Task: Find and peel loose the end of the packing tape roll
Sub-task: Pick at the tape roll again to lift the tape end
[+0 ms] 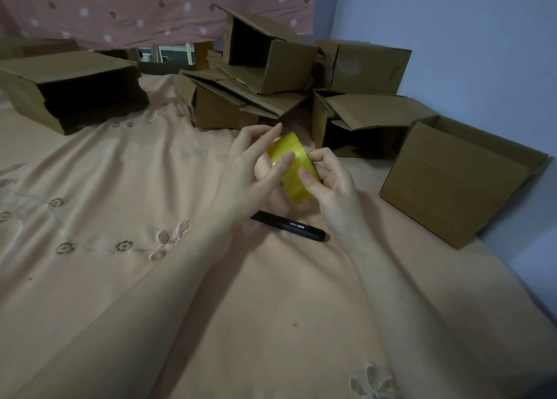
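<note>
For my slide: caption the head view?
Both hands hold a yellow tape roll above a black pen.

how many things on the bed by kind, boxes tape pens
cardboard boxes: 6, counting the one at far left and the one at far right; the middle heap is hard to separate
tape roll: 1
black pen: 1
total: 8

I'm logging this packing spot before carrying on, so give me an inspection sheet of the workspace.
Surface: peach bedsheet with stitched flowers, wrinkled.
Job's things: yellow tape roll held up above the sheet; no loose end visible.
Clutter: black pen lying under the hands; cardboard boxes piled behind, several open.
Grippers: left hand and right hand both grip the roll.
Cables: nothing seen.
Surroundings: pink dotted curtain, bluish wall.
</note>
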Available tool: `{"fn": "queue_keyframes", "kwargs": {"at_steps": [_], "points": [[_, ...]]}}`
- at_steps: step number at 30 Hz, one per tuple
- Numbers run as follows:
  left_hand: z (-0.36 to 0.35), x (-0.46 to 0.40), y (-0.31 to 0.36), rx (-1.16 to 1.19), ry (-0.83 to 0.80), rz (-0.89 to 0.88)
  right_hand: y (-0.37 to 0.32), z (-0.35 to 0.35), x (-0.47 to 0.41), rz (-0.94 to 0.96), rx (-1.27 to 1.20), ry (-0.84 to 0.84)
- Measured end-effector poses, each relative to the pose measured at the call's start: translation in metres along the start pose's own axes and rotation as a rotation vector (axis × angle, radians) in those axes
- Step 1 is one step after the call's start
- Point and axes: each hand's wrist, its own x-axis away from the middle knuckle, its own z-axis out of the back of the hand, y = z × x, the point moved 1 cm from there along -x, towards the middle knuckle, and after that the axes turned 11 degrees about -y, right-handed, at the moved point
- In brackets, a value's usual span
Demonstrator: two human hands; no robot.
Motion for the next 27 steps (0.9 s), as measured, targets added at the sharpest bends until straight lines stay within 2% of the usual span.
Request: {"fn": "queue_keyframes", "kwargs": {"at_steps": [7, 20, 27], "points": [[-0.002, 0.0, -0.003, 0.089, 0.014, 0.012, 0.001, 0.001, -0.001, 0.036, 0.05, 0.059], [-0.002, 0.001, 0.004, 0.042, 0.138, -0.075, 0.003, 0.001, -0.001, 0.043, 0.115, 0.112], [0.003, 0.0, 0.008, 0.105, 0.093, -0.026, 0.004, 0.002, -0.001, 0.034, 0.217, 0.071]]}}
